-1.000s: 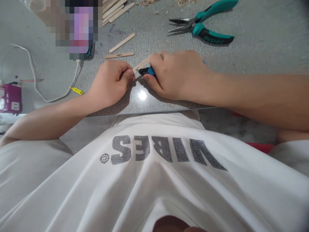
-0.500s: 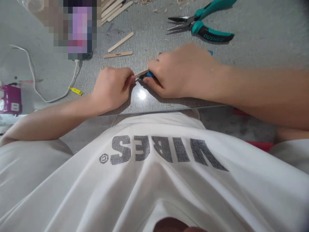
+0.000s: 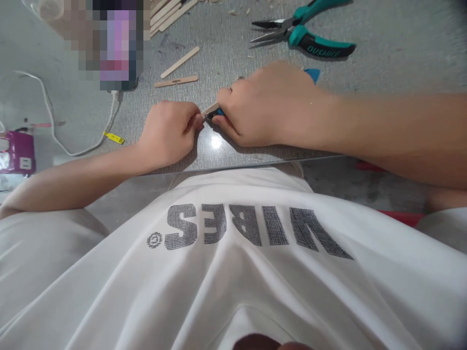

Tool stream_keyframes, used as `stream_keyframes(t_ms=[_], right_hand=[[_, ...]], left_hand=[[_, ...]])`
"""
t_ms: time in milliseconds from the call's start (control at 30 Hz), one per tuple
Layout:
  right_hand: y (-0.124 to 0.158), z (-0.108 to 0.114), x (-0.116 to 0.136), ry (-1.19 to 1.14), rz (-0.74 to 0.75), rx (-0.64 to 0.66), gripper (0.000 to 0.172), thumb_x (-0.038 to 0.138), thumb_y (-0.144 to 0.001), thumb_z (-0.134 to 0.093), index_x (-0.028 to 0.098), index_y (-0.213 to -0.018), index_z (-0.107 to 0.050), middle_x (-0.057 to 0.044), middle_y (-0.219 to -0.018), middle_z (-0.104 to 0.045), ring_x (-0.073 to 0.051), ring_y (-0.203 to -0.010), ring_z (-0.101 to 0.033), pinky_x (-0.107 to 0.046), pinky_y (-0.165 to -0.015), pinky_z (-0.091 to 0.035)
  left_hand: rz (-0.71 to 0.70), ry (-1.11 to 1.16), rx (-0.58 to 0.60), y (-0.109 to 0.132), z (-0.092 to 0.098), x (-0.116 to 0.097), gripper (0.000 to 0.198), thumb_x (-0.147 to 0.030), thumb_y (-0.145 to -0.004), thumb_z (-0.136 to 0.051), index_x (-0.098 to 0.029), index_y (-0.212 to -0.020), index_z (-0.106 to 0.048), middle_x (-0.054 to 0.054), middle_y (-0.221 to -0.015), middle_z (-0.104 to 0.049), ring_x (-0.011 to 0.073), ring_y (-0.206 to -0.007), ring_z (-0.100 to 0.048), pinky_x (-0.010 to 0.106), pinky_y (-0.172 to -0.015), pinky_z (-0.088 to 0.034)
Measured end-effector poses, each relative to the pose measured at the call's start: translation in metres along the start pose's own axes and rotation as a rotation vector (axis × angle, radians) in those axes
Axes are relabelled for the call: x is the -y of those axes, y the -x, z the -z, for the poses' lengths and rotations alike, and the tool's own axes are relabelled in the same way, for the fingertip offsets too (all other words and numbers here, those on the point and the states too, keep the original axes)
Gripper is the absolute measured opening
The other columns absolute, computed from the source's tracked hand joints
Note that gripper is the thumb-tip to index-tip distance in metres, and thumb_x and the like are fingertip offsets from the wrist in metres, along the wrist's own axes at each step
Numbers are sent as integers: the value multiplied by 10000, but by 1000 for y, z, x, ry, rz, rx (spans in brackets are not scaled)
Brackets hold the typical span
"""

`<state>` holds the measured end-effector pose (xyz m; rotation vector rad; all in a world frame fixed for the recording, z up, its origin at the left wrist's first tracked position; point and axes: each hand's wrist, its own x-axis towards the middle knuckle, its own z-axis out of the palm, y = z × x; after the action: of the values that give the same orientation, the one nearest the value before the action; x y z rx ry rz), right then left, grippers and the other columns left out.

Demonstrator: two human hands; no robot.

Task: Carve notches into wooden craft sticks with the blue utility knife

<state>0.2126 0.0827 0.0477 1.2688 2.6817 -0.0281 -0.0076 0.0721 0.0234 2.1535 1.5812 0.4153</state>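
Right hand: my right hand (image 3: 257,108) grasps a blue-handled tool (image 3: 220,112), its dark tip at the stick; contact I can't tell.
Left hand: my left hand (image 3: 168,130) pinches the wooden stick (image 3: 210,108), held between both hands.
Handling: short, controlled movements, left fingertips clear of the tip, look safest.
Edge: tabletop (image 3: 404,58) edge runs just nearside.
Room: widest right of the pliers (image 3: 297,36).

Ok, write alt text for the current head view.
A person's left hand pinches a thin wooden stick over a gray table, while the right hand holds a mostly hidden blue-and-black tool close to it. Beyond the hands lie a plain stick, a notched stick and green-and-black pliers.
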Motion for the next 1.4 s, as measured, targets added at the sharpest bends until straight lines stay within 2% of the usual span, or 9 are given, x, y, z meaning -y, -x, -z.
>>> stream_keyframes(t_ms=[133, 233, 367, 500, 833, 1000, 1133, 1400], right_hand=[[2, -3, 3, -18, -30, -15, 629, 522, -1149, -285, 103, -1364, -702, -237, -1210, -790, -476, -1170, -794, -592, -910, -645], [3, -4, 6, -27, -59, -19, 624, 527, -1162, -292, 89, -1387, -675, -249, -1228, -782, -473, -1177, -798, -606, -922, -655], [5, -4, 10, -36, -90, -34, 608, 539, -1177, -301, 95, -1423, -635, -249, -1275, -766, -452, -1208, -790, -588, -949, -661], [6, -4, 12, -41, -125, -37, 611, 554, -1175, -314, 105, -1470, -605, -256, -1317, -744, -455, -1213, -781, -567, -931, -655], [4, -5, 12, -69, -152, -18, 623, 537, -1167, -237, 112, -1526, -518, -255, -1380, -709, -421, -1241, -766, -460, -925, -628], [5, -9, 6, -70, -170, -32, 652, 557, -1158, -192, 125, -1526, -512, -231, -1388, -716, -413, -1234, -768, -447, -924, -616], [7, -9, 4, -57, -162, -63, 648, 542, -1155, -209, 102, -1499, -538, -252, -1337, -726, -431, -1185, -780, -477, -889, -617], [8, -8, 4, -32, -135, -80, 635, 576, -1160, -268, 128, -1463, -603, -237, -1286, -751, -450, -1173, -783, -518, -858, -624]], left_hand=[[10, -2, 83, 1, 6, -3, 289, -334, -1021, -610, -251, -747, -643, 5, -681, -562, 211, -810, -584, 402, -827, -351], [-15, 34, 84, 1, 9, -4, 326, -350, -1034, -577, -261, -733, -662, 12, -656, -614, 212, -752, -575, 404, -768, -373], [-6, 132, 61, 0, 11, -6, 361, -364, -1005, -557, -273, -664, -632, 24, -560, -567, 224, -637, -547, 405, -653, -347], [8, 244, 45, 0, 12, -6, 312, -370, -960, -608, -269, -666, -637, 6, -518, -528, 197, -558, -475, 380, -583, -312], [47, 411, 15, 1, 10, -8, 308, -405, -957, -681, -274, -683, -633, -11, -511, -522, 177, -544, -506, 346, -537, -379], [17, 401, -18, -1, 9, -6, 306, -369, -977, -643, -279, -685, -650, -15, -528, -534, 166, -546, -495, 363, -575, -370], [-12, 351, -48, -1, 8, -2, 305, -332, -993, -615, -277, -701, -682, -4, -567, -569, 182, -600, -542, 376, -620, -383], [-30, 179, -49, 2, 7, -4, 315, -387, -1004, -584, -277, -730, -694, 26, -626, -617, 226, -678, -591, 416, -673, -385]])
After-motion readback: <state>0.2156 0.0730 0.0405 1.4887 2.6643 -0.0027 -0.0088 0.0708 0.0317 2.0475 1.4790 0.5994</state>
